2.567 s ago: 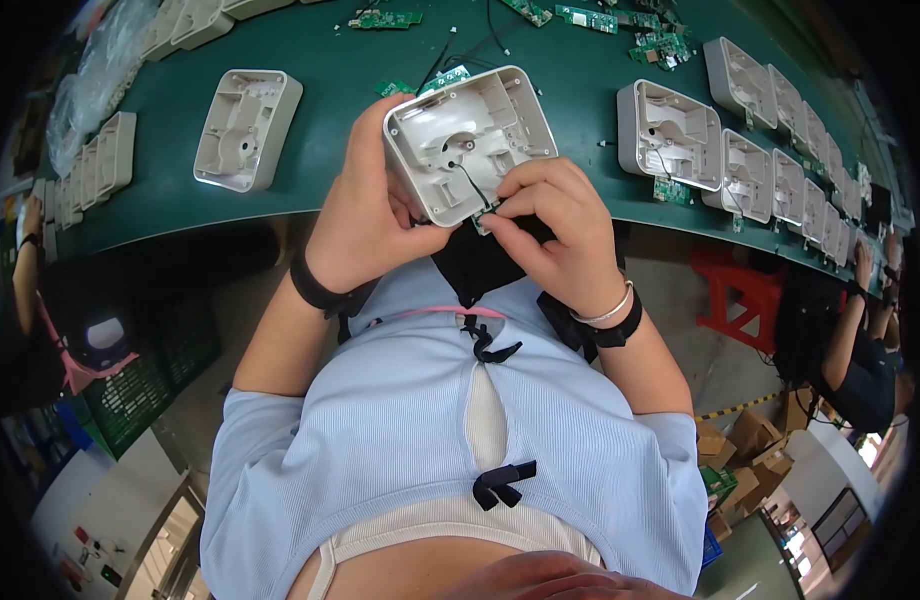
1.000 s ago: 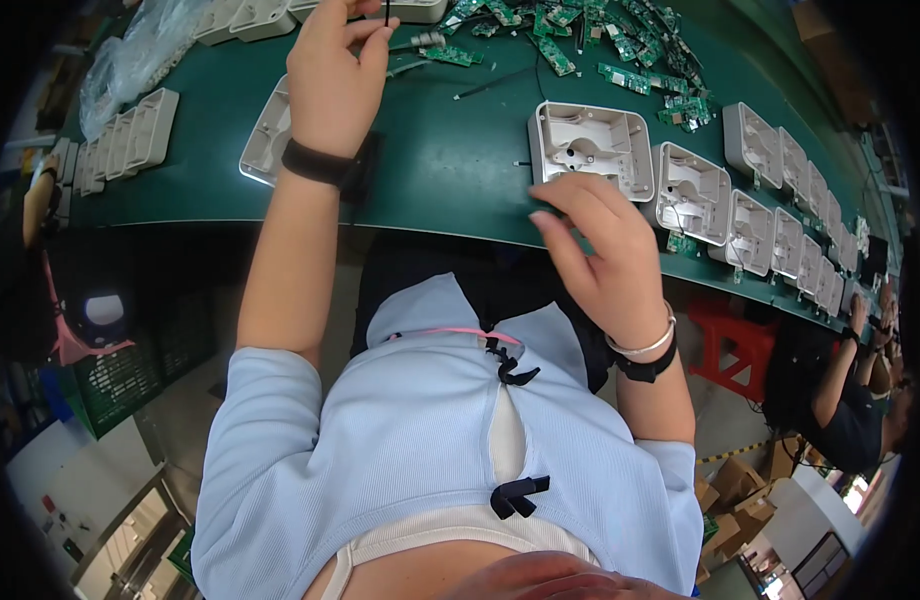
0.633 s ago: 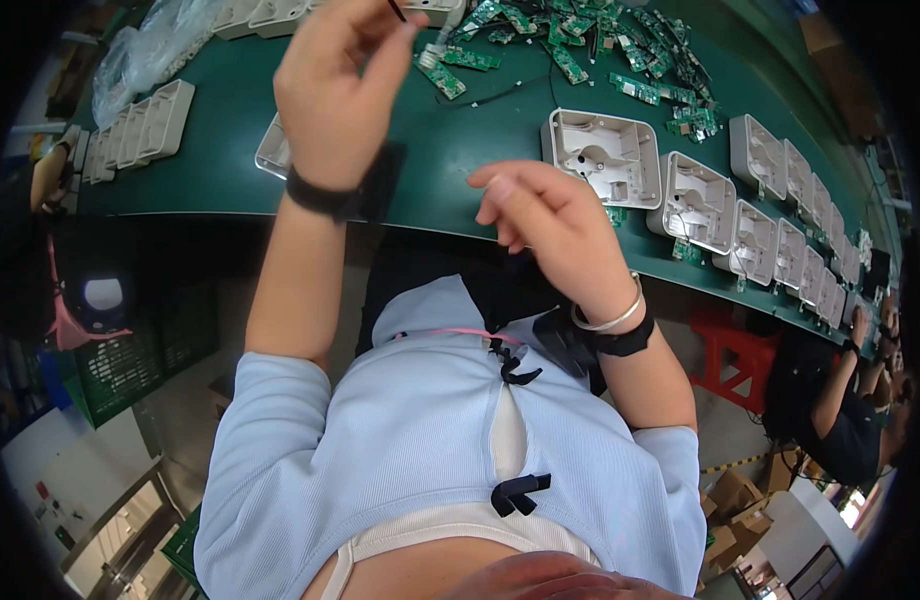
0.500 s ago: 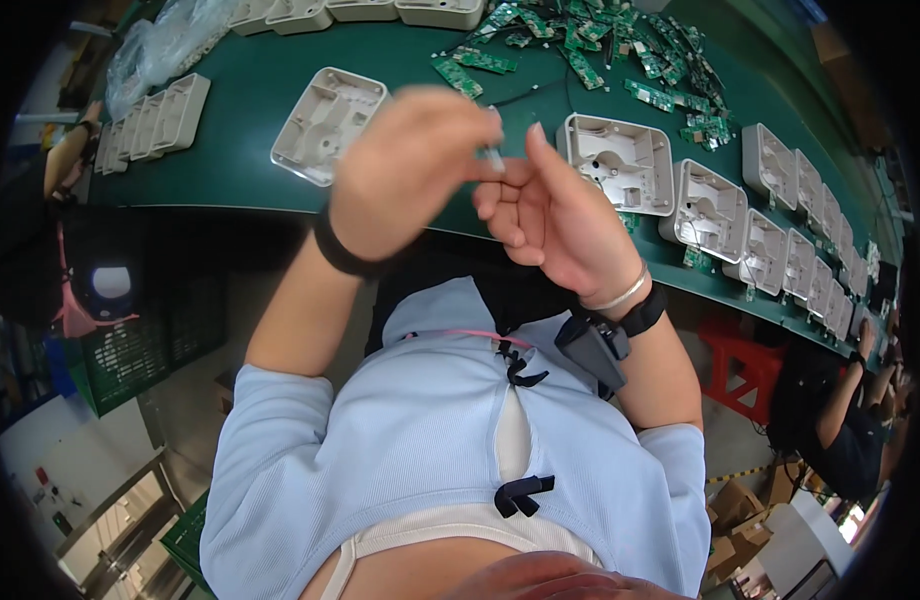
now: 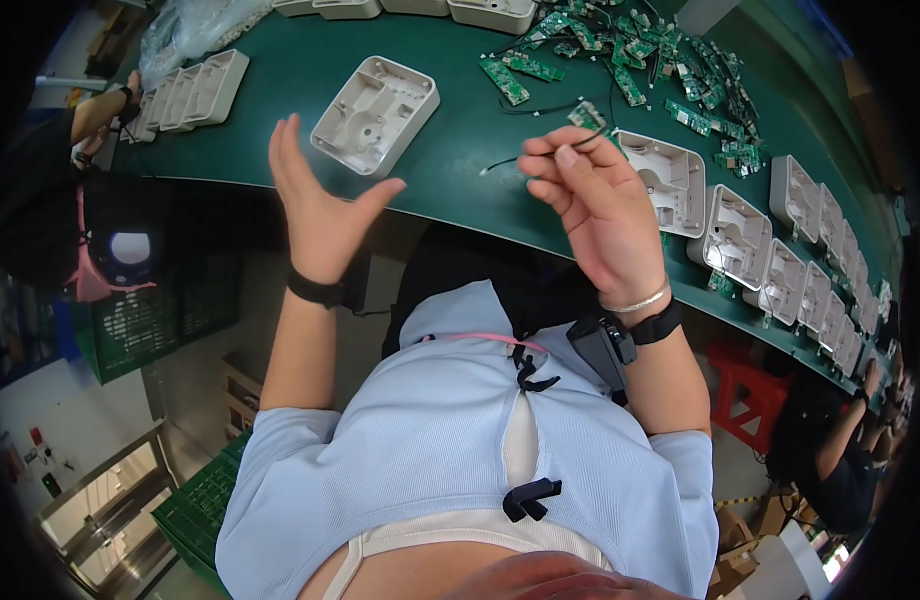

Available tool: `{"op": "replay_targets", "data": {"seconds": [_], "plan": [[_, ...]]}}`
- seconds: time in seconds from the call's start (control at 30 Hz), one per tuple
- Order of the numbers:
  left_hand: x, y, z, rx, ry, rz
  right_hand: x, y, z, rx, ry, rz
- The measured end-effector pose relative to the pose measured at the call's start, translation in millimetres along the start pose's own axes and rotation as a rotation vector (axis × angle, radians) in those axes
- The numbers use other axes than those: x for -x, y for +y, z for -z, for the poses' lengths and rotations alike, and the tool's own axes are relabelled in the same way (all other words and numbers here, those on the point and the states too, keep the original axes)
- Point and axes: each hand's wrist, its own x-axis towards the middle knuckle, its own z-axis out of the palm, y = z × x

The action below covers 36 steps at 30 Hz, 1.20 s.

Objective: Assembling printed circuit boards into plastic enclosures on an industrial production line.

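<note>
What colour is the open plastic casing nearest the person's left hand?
The casing is off-white; the head view shows it best.

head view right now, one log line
left hand: open, nearest lone white housing | right hand: holding black cable with green circuit board | beyond: loose circuit boards

1. The right hand (image 5: 610, 205) is hiding the lower end of its green circuit board (image 5: 586, 115) and part of a black cable (image 5: 502, 164).
2. It is also covering part of the pale casing (image 5: 680, 180) behind it.
3. The upper edge is cutting off a row of casings (image 5: 494, 14).
4. Loose boards (image 5: 690, 117) are overlapping, concealing one another.
5. Far right, a co-worker's hand (image 5: 872, 377) is appearing too small to read.
</note>
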Motion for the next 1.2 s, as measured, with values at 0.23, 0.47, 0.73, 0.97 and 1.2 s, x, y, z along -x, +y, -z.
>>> {"op": "replay_targets", "data": {"seconds": [0.23,0.47,0.73,0.97,1.2], "plan": [[-1.4,-11.9,-10.0,0.269,-0.122,0.333,10.3,7.3,4.2,0.212,0.031,0.254],[21.3,29.1,-12.7,0.234,-0.185,-0.013,16.6,19.1,-7.3,0.464,0.042,0.383],[24.5,50.2,-13.9,0.322,-0.274,-0.08,12.5,35.6,-1.2,1.13,-0.043,0.694],[23.7,55.9,-14.5,0.345,-0.274,-0.069,5.1,35.2,0.7,1.24,-0.171,0.917],[30.4,57.4,-20.8,0.453,-0.273,-0.06,6.7,47.5,-1.4,1.228,-0.161,0.823]]}}
